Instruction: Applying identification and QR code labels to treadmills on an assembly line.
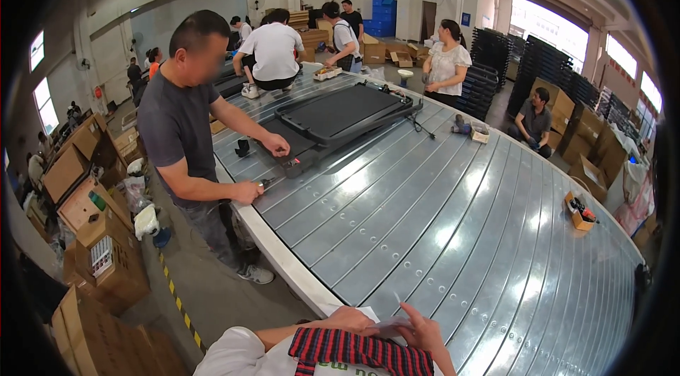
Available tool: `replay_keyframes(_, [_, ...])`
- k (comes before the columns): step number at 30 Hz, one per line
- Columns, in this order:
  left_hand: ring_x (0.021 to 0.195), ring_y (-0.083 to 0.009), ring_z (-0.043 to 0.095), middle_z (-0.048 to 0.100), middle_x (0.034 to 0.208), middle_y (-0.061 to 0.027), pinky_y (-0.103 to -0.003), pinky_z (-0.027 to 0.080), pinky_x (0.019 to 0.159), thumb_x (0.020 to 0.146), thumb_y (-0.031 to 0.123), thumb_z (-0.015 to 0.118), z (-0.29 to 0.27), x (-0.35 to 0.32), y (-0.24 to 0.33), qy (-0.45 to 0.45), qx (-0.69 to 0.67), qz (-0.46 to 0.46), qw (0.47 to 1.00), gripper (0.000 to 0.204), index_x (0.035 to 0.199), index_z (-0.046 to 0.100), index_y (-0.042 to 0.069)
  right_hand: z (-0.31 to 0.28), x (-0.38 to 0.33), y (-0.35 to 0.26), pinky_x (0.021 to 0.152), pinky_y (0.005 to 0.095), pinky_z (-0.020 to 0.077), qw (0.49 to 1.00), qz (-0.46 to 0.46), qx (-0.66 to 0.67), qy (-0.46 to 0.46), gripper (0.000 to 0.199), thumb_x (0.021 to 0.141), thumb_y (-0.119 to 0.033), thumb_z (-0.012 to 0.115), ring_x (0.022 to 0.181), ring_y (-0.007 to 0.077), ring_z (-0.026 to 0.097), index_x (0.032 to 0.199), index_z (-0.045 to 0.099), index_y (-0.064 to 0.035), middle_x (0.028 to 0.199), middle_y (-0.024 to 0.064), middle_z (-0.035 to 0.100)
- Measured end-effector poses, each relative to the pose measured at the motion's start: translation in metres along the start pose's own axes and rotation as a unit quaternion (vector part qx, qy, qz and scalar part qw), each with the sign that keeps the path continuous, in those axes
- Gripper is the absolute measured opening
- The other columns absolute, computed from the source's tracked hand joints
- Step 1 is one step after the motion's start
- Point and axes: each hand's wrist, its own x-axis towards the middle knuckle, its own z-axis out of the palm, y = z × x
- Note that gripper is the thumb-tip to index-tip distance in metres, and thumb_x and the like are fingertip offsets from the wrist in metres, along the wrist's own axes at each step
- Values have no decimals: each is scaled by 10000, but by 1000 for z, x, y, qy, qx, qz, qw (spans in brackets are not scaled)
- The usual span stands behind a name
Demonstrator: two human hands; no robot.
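Observation:
At the near edge of the metal-topped table, my left hand (349, 321) is closed, its fingertips at a thin, pale, slightly see-through sheet (388, 328). My right hand (423, 332) pinches the other side of this sheet, with its index finger raised. Whether the sheet is plastic or paper I cannot tell. A white paper-like piece (369, 313) shows beside my left hand. A red and dark striped cloth (361, 352) lies across my front, just below both hands.
A black treadmill-like machine (340, 110) lies on the slatted metal table (397, 234). A co-worker in dark grey (177, 114) leans over it at left, tool in hand. A small box of tools (579, 217) stands at right. Cardboard boxes (106, 263) line the left floor.

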Motion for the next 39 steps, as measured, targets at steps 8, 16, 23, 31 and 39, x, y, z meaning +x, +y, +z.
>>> replay_keyframes(8, [702,-309,568,603,743,-96,-400,449,612,834,393,434,5,-7,-11,3,-18,1,1000,310,820,605,135,6,4,-3,495,396,436,999,-48,-19,-17,591,688,-222,662,569,314,562,1218,400,-196,635,81,583])
replay_keyframes(16, [698,-311,565,595,724,-108,-400,446,602,841,397,430,-2,-26,-16,-10,-39,-41,998,324,814,602,124,13,17,-19,567,376,472,997,-6,-14,-71,552,680,-190,685,635,339,587,1180,452,-191,716,135,611])
replay_keyframes(23, [799,-300,573,600,815,-123,-373,463,680,865,411,397,16,-47,-37,-50,-55,-71,995,350,914,600,130,42,24,-19,504,404,445,993,-85,34,-70,539,702,-229,657,584,328,572,1185,420,-206,641,117,587])
replay_keyframes(31, [797,-308,573,607,803,-120,-375,459,687,864,484,346,5,-91,-29,1,-45,-81,996,449,913,602,118,57,25,-47,513,392,461,988,-93,32,-119,554,691,-235,665,571,319,576,1189,423,-213,620,110,584])
replay_keyframes(39, [747,-320,564,594,742,-117,-403,445,660,851,502,362,35,-188,-57,81,-112,-118,983,438,806,589,130,111,18,-114,545,387,475,974,-138,65,-166,533,693,-190,659,619,325,587,1178,441,-215,685,129,601])
